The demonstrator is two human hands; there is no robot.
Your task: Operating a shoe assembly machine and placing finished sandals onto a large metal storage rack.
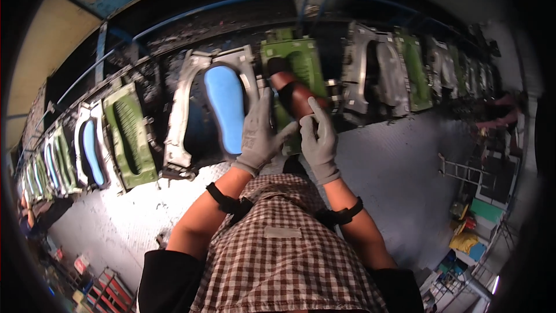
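A brown leather shoe upper with black parts [299, 96] lies slantwise over a green mold half [308, 52]. My right hand [319, 144], in a grey glove, is at its lower end. Its fingers are apart and partly bent, one overlapping the leather; I cannot tell whether they touch it. My left hand [259, 139], also gloved in grey, is open with fingers stretched out and thumb toward the right hand. It lies beside a blue-soled last [225, 107] framed by a silver metal mold [180, 113], covering part of that mold's right side.
More green mold halves [132, 133] and silver molds [382, 72] line up to both sides. Behind them runs a blue rail [220, 6]. A pale textured floor [394, 168] lies in front. Metal racks [463, 169] stand at right; another person [32, 217] is at far left.
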